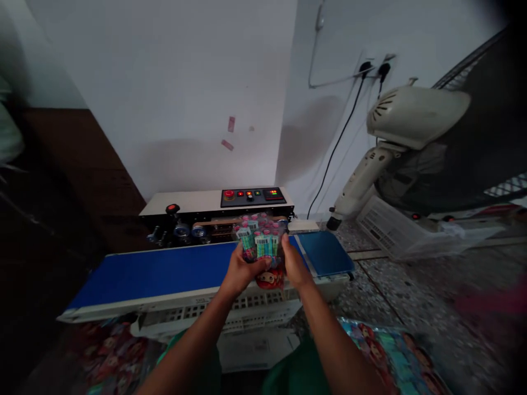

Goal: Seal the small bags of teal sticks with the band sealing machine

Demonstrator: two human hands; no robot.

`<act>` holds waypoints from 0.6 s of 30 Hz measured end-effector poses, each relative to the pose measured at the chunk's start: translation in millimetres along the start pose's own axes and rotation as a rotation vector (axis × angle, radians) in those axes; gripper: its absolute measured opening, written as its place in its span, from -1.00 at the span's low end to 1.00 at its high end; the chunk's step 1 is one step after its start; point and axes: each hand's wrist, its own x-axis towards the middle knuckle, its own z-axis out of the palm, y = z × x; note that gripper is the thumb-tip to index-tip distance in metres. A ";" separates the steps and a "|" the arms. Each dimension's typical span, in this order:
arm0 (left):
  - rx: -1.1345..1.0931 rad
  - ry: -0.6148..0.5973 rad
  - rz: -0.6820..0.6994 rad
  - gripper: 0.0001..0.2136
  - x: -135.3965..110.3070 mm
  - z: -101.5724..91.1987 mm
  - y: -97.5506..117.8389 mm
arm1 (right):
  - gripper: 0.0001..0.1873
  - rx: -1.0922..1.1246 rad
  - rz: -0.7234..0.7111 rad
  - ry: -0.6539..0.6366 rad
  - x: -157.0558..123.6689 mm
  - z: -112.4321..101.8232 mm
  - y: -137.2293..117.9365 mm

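A clear plastic bag (263, 241) packed with several small pink and teal barcoded items is held up in front of me, over the blue belt. Its lower end shows a printed red-haired cartoon figure. My left hand (242, 272) grips the bag's left side, the thumb lying across the front. On the opposite side, my right hand (294, 264) is closed against the bag's edge, its fingers partly hidden behind. Behind the bag stands a band sealing machine (189, 204) with a lit control panel (253, 197) and a blue conveyor belt (164, 274).
A white slatted basket (255, 314) sits below the conveyor. More cartoon-printed packs lie at lower left (111, 359) and on the speckled floor (387, 348) at right. A large fan (415, 115) and a clear plastic bin (387, 227) stand at right. A black cable (340, 137) runs down the wall.
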 end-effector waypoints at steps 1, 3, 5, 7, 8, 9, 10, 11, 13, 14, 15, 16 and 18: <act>-0.012 0.008 -0.003 -0.55 -0.7 -3.6 0.9 | -0.42 0.024 0.020 0.055 2.8 6.9 -1.7; -0.028 0.024 -0.002 -0.54 -1.7 -9.2 1.3 | -0.46 0.054 0.056 0.159 9.1 20.4 -6.1; -0.034 0.050 -0.001 -0.55 -2.0 -13.0 0.5 | -0.51 0.048 0.053 0.231 15.6 32.6 -9.5; -0.037 0.089 0.001 -0.59 -1.9 -15.9 -0.4 | -0.56 0.047 0.031 0.283 21.4 42.3 -10.6; -0.044 0.104 0.003 -0.60 -1.7 -17.0 -0.6 | -0.58 0.055 0.018 0.300 23.8 45.8 -10.3; -0.049 0.118 0.009 -0.61 -1.4 -18.1 -0.5 | -0.59 0.065 0.008 0.306 25.8 48.3 -9.8; -0.052 0.130 0.020 -0.61 -1.0 -19.3 -0.2 | -0.60 0.074 -0.003 0.308 27.4 49.7 -9.1; -0.051 0.141 0.032 -0.61 -0.3 -20.5 0.3 | -0.60 0.083 -0.012 0.308 28.5 50.1 -8.1; -0.050 0.175 0.044 -0.60 1.6 -23.4 1.2 | -0.59 0.124 -0.021 0.300 29.3 48.9 -5.5; -0.050 0.197 0.042 -0.59 2.9 -25.2 1.2 | -0.59 0.156 -0.015 0.293 29.0 47.9 -3.5; -0.052 0.216 0.038 -0.58 4.4 -26.9 0.8 | -0.60 0.188 0.000 0.287 28.3 47.0 -1.1; -0.056 0.230 0.035 -0.56 5.8 -28.7 -0.2 | -0.61 0.211 0.024 0.285 27.4 46.4 1.7; -0.064 0.239 0.042 -0.55 8.5 -31.4 -3.2 | -0.66 0.210 0.074 0.305 25.1 46.9 7.6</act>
